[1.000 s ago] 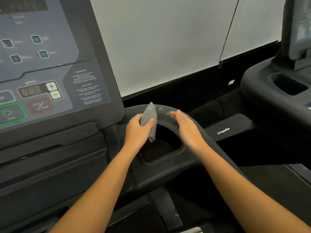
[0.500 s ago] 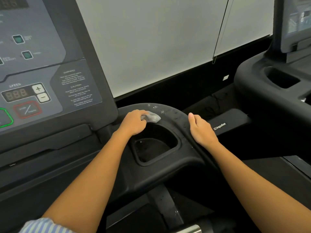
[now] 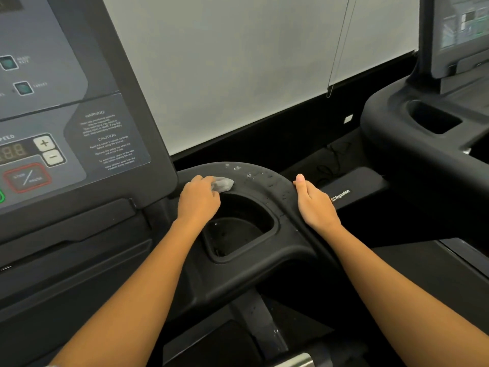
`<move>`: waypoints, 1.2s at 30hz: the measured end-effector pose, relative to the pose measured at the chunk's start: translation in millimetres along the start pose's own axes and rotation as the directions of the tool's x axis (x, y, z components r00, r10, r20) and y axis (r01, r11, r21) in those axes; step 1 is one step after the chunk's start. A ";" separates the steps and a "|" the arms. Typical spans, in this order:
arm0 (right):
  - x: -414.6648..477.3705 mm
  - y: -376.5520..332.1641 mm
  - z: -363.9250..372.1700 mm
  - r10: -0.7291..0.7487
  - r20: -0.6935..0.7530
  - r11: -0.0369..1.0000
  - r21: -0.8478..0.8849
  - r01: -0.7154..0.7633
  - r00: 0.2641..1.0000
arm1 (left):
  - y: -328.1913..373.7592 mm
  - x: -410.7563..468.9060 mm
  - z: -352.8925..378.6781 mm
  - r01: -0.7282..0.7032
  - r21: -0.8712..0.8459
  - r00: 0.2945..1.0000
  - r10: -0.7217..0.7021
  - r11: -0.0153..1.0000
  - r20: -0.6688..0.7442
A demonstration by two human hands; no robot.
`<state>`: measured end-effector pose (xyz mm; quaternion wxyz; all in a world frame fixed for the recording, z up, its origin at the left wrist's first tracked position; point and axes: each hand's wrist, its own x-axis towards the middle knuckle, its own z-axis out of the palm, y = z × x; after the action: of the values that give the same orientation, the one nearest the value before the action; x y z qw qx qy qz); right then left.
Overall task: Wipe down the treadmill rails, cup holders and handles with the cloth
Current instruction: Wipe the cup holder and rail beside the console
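Left hand (image 3: 198, 198) pinches cloth (image 3: 223, 183) against cup holder (image 3: 239, 229) far rim; right hand (image 3: 316, 205) rests flat, fingers straight, on its right edge.

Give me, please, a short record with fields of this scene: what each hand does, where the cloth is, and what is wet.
left hand: grips the cloth, pressing it on the rim behind the cup holder
right hand: rests on the rim's outer edge; fingers go over the side, hidden
droplets: on the rim between cloth and right hand
console: left of the hands
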<state>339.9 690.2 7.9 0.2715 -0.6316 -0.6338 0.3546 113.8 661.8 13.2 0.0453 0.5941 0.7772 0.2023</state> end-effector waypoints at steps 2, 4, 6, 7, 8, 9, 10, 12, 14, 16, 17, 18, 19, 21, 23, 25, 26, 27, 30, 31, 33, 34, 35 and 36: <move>0.4 0.3 0.2 0.005 -0.007 1.000 0.011 -0.005 1.000 | 5.4 6.5 -1.8 -0.014 -0.120 1.000 0.013 0.993 -0.013; 0.8 0.7 0.3 0.005 -0.012 1.000 0.016 -0.005 1.000 | 12.2 16.8 -3.3 -0.015 -0.198 0.997 0.000 0.980 -0.078; 0.5 0.5 0.3 0.003 -0.018 1.000 0.021 -0.002 1.000 | 15.0 30.5 -3.3 -0.006 -0.204 0.990 -0.024 0.979 -0.142; 0.2 0.1 0.0 0.002 -0.021 1.000 0.026 -0.001 1.000 | 14.6 37.6 -2.4 -0.002 -0.173 0.988 -0.025 0.985 -0.155; 0.1 0.0 -0.3 0.002 -0.024 0.999 0.032 -0.002 1.000 | 12.7 44.7 -0.2 0.005 -0.126 0.990 -0.023 0.992 -0.138; -0.2 -0.1 -0.8 0.006 -0.024 0.999 0.038 -0.005 1.000 | 10.9 50.5 2.5 0.012 -0.083 0.995 -0.020 0.996 -0.096; -0.1 -0.1 -1.0 0.010 -0.024 0.999 0.042 -0.009 1.000 | 9.4 55.2 6.3 0.016 -0.068 0.999 -0.019 0.998 -0.030; -0.4 -0.1 -1.6 0.017 -0.023 0.999 0.046 -0.016 1.000 | 10.1 60.2 14.8 0.017 -0.110 0.994 -0.005 0.994 0.108; -1.2 -0.5 -1.5 0.018 -0.023 0.999 0.047 -0.017 1.000 | 16.9 60.3 22.1 0.007 -0.137 0.986 0.015 0.991 0.164; -1.2 -1.6 -1.5 0.010 -0.023 0.999 0.041 -0.009 1.000 | 30.3 54.7 26.8 -0.056 -0.106 0.982 0.074 0.993 0.176; -0.9 -2.4 -1.6 0.005 -0.022 0.999 0.038 -0.004 1.000 | 38.6 49.8 28.4 -0.118 -0.077 0.975 0.130 0.990 0.179; -0.6 -3.2 -1.4 0.001 -0.022 0.999 0.036 0.000 1.000 | 45.9 44.4 29.8 -0.187 -0.046 0.964 0.193 0.981 0.184; -0.2 -3.5 -1.4 -0.002 -0.023 0.999 0.033 0.002 1.000 | 52.2 38.8 30.8 -0.250 -0.012 0.951 0.248 0.968 0.184; 0.0 -3.0 -1.5 -0.006 -0.027 1.000 0.026 0.007 1.000 | 55.4 33.9 33.9 -0.341 0.083 0.930 0.323 0.936 0.173; -0.7 -1.5 -2.0 -0.013 -0.028 1.000 0.024 0.014 1.000 | 48.3 36.9 36.2 -0.366 0.190 0.927 0.339 0.911 0.163; -1.3 -0.8 -2.5 -0.008 -0.026 1.000 0.028 0.009 1.000 | 39.4 42.1 34.4 -0.318 0.237 0.946 0.288 0.918 0.152; -1.3 -1.2 -2.2 -0.003 -0.025 1.000 0.030 0.004 1.000 | 36.4 44.4 33.1 -0.278 0.242 0.958 0.250 0.930 0.143; -1.2 -1.0 -2.0 0.000 -0.024 0.999 0.034 0.001 1.000 | 35.3 46.0 31.8 -0.244 0.237 0.967 0.216 0.940 0.138; -0.5 0.1 -1.2 0.000 -0.023 0.999 0.040 0.001 1.000 | 40.9 44.2 28.9 -0.211 0.146 0.969 0.188 0.967 0.158; -0.3 0.4 -0.9 0.005 -0.024 0.999 0.042 -0.004 1.000 | 44.7 41.4 27.6 -0.216 0.102 0.965 0.197 0.971 0.175; 0.6 1.4 -0.7 0.012 -0.025 0.999 0.048 -0.011 1.000 | 54.2 32.9 25.7 -0.250 0.025 0.946 0.239 0.968 0.219; 1.7 1.7 0.0 0.008 -0.027 0.999 0.047 -0.007 1.000 | 58.4 28.4 25.4 -0.277 -0.007 0.932 0.270 0.961 0.241; 2.1 2.1 0.2 0.002 -0.028 0.999 0.044 -0.001 1.000 | 61.3 24.6 25.0 -0.308 -0.032 0.916 0.305 0.951 0.259; 2.8 1.9 0.8 -0.002 -0.029 0.999 0.043 0.003 1.000 | 62.3 22.1 24.7 -0.340 -0.046 0.900 0.339 0.939 0.275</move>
<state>340.4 692.8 5.6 0.2946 -0.6298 -0.6228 0.3588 171.5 702.3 17.3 0.1174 0.7430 0.6479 0.1200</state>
